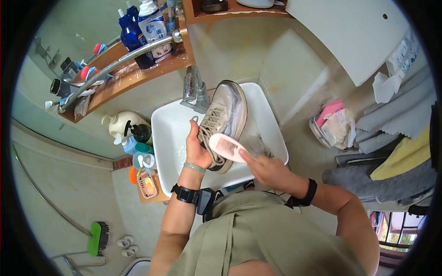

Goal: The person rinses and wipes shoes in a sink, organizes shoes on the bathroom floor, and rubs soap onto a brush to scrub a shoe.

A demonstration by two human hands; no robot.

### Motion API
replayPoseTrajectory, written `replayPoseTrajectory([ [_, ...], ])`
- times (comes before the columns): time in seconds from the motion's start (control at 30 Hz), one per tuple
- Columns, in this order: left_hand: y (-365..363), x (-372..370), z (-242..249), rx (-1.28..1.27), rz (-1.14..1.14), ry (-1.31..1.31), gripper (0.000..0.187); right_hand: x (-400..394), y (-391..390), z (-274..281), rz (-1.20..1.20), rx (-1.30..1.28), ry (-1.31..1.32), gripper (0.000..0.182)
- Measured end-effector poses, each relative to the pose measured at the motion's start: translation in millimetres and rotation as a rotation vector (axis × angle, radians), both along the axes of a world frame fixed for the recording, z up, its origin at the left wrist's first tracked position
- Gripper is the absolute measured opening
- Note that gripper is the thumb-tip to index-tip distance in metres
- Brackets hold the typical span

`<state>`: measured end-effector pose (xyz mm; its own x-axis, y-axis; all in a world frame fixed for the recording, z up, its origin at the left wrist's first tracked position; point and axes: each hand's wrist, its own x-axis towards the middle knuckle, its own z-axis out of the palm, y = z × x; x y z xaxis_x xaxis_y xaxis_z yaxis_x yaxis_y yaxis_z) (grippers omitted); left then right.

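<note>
A light-coloured lace-up sneaker [229,108] is held over the white sink [162,138], its toe pointing up toward the back rim. My left hand [199,151] grips the shoe's left side near the heel, thumb raised beside the laces; some of its fingers are hidden by the shoe. In my right hand [267,170] is a pale pink scrub brush [228,147], its back facing up, laid over the shoe's heel opening. Its bristles are hidden beneath. The metal faucet [197,94] stands just left of the toe.
Several pump bottles [142,133] crowd the sink's left side, with a pink soap dish [147,185] below them. A wooden shelf [170,62] with a metal rail holds more bottles above. Towels [396,115] hang at right, near a wall basket [334,129]. A green broom [96,238] is lower left.
</note>
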<state>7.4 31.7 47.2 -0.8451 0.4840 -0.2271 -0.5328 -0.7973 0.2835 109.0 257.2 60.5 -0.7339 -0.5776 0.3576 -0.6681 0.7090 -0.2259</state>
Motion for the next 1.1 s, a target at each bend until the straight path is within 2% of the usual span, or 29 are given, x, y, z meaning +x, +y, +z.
replayPoseTrajectory([
  [0.03,1.1,3.6,1.2,-0.025,-0.016,0.05,0.061,-10.1,2.7,0.7,0.005,0.007,-0.006,0.067],
  [0.1,10.3,9.0,2.8,-0.05,0.038,0.056,0.062,-53.4,8.5,9.8,-0.308,0.129,0.072,0.065],
  [0.13,13.7,11.6,2.6,-0.141,0.037,0.07,0.06,-76.5,11.0,8.7,-0.302,-0.059,0.139,0.062],
  [0.17,16.3,12.5,3.3,-0.231,0.038,0.087,0.058,-78.6,7.0,9.3,-0.301,-0.054,0.144,0.062],
  [0.2,17.0,13.6,5.7,-0.22,0.047,0.126,0.049,-79.2,1.1,9.3,-0.303,-0.083,0.137,0.061],
  [0.23,14.1,15.0,-1.3,-0.218,0.05,0.125,0.049,-77.8,-3.0,7.7,-0.304,-0.115,0.129,0.06],
  [0.3,1.4,10.4,-35.3,-0.376,0.073,0.145,0.042,-40.0,-8.0,-3.4,-0.277,-0.1,0.091,0.061],
  [0.33,-3.4,9.5,-62.7,-0.418,0.153,0.239,0.041,-19.9,-11.4,-6.2,-0.23,-0.058,0.078,0.061],
  [0.37,1.8,11.2,-48.1,-0.415,0.155,0.236,0.041,-9.0,-12.3,-8.0,-0.189,-0.018,0.056,0.061],
  [0.4,11.9,16.3,-19.0,-0.351,0.196,0.172,0.042,-18.4,-11.5,-7.3,-0.264,0.176,0.033,0.064],
  [0.43,18.2,20.5,-0.5,-0.288,0.233,0.108,0.043,-37.1,-8.8,-3.1,-0.27,0.178,0.025,0.064],
  [0.47,19.2,19.4,3.6,-0.19,0.185,0.153,0.051,-66.1,-4.2,4.5,-0.321,0.124,0.129,0.064],
  [0.5,20.2,19.2,2.8,-0.184,0.186,0.154,0.051,-87.2,-0.8,9.2,-0.366,0.071,0.233,0.064],
  [0.53,19.7,18.8,0.7,-0.152,0.185,0.115,0.054,-99.2,0.3,3.1,-0.356,-0.025,0.181,0.065],
  [0.63,13.6,13.0,-6.0,-0.085,0.2,0.095,0.053,-44.6,-25.8,-32.5,-0.207,-0.095,0.148,0.064],
  [0.67,11.8,12.3,-8.7,-0.089,0.226,0.065,0.051,-22.8,-31.1,-12.9,-0.162,-0.074,0.052,0.066],
  [0.7,11.4,11.9,-13.1,-0.093,0.251,0.027,0.049,-34.6,-26.4,-11.8,-0.158,-0.071,0.053,0.066],
  [0.77,9.6,17.5,-22.2,-0.097,0.24,0.006,0.042,-68.1,-13.4,-9.0,-0.239,0.174,0.169,0.067],
  [0.8,9.9,17.8,-20.0,-0.111,0.202,-0.014,0.041,-84.5,-14.1,12.7,-0.358,0.142,0.22,0.067],
  [0.87,12.0,15.3,-14.3,-0.11,0.183,-0.033,0.038,-89.8,-15.8,11.7,-0.355,0.127,0.261,0.067],
  [0.9,10.8,16.4,-14.9,-0.109,0.188,-0.029,0.038,-92.6,-16.7,8.1,-0.348,0.108,0.292,0.067],
  [0.93,8.2,16.2,-16.1,-0.093,0.208,-0.049,0.038,-74.3,-18.9,-9.7,-0.207,-0.01,0.232,0.066],
  [0.97,5.3,12.0,-16.0,-0.077,0.225,-0.065,0.038,-56.3,-23.6,-9.2,-0.206,-0.015,0.242,0.066],
  [1.03,5.0,9.2,-18.7,-0.103,0.213,-0.026,0.038,-28.1,-26.4,-1.3,-0.202,0.235,-0.045,0.064],
  [1.07,4.5,16.3,-22.9,-0.137,0.185,-0.008,0.037,-52.8,-15.9,-9.1,-0.233,0.35,0.215,0.063],
  [1.1,5.4,22.3,-22.2,-0.143,0.172,-0.023,0.037,-70.2,-11.1,-3.8,-0.241,0.35,0.196,0.063],
])
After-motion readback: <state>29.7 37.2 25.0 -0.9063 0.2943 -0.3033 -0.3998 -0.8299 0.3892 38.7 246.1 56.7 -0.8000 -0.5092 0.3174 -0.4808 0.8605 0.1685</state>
